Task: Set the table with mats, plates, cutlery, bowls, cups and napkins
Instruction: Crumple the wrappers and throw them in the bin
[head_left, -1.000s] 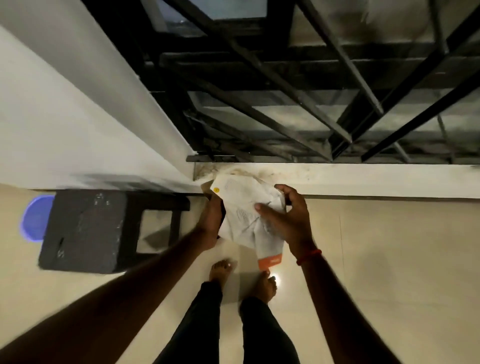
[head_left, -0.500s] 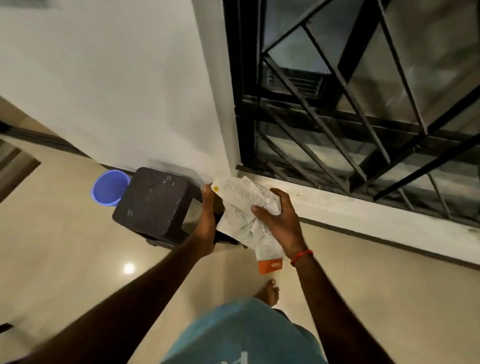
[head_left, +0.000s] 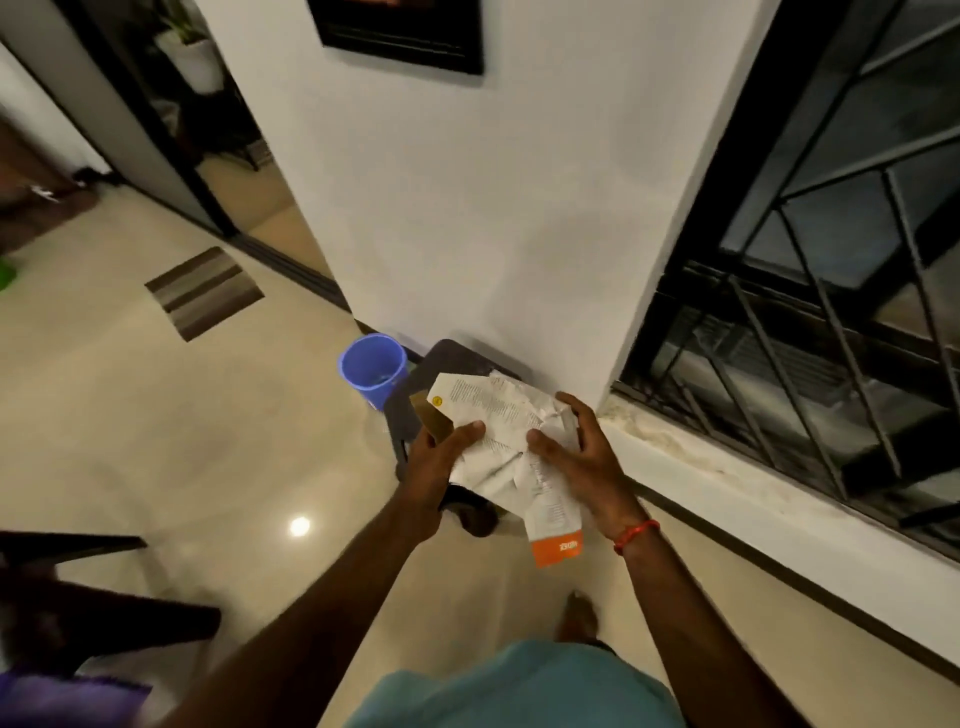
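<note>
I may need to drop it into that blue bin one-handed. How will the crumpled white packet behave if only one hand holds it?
The crumpled white packet looks thin and creased, so it is probably floppy and light. Its orange end hangs loose below the right hand, so it may droop or flap. The left hand pinches its edge; that alone would probably hold it.

Bare forearms, no sleeves showing. A red thread bracelet (head_left: 636, 535) circles the right wrist. A teal shirt (head_left: 514, 686) covers the torch; one bare foot (head_left: 576, 618) shows.

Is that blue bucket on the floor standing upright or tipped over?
Upright. The blue bucket rests on the floor beside the dark stool, its round open mouth facing up, with the inside bottom visible.
</note>
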